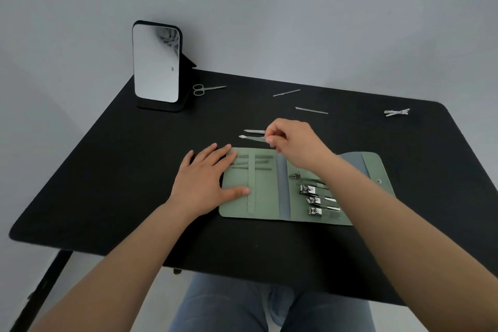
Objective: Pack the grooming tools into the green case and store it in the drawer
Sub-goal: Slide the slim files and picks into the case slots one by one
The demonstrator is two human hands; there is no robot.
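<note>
The green case (265, 205) lies unfolded on the black table (113, 175). Three nail clippers (314, 200) and other tools sit in its right half; slim tools (252, 162) are tucked under the left strap. My left hand (207, 180) rests flat on the case's left edge, fingers spread. My right hand (293, 143) hovers over the case's top edge, fingertips pinched on a thin metal tool (252, 137). A second thin tool (254, 131) lies just beyond it.
Loose on the table: small scissors (206, 89) beside a standing mirror (157, 65) at the back left, two thin metal files (287, 92) (311, 110) at the back middle, and a clip-like tool (397, 112) at the far right. My knees are under the front edge.
</note>
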